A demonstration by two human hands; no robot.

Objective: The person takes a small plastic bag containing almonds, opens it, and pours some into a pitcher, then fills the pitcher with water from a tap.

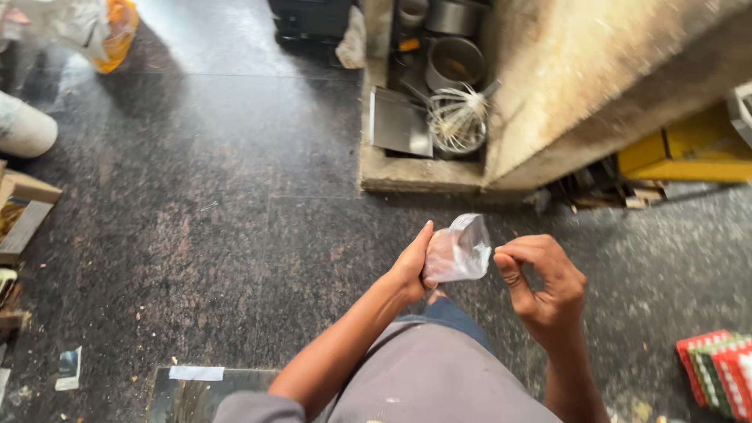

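I look down at a small clear plastic bag [460,249] held over a dark stone floor. My left hand [410,267] grips the bag from the left side, thumb raised along it. My right hand [544,287] pinches the bag's right edge between thumb and curled fingers. What the bag contains cannot be made out. My knee in grey cloth fills the lower middle of the view.
A concrete ledge [415,174] ahead holds a wire whisk [457,117], metal pots [454,61] and a flat metal tray [399,121]. A yellow box [689,153] lies at right, stacked red and green packets [719,376] at lower right, a cardboard box [22,211] at left.
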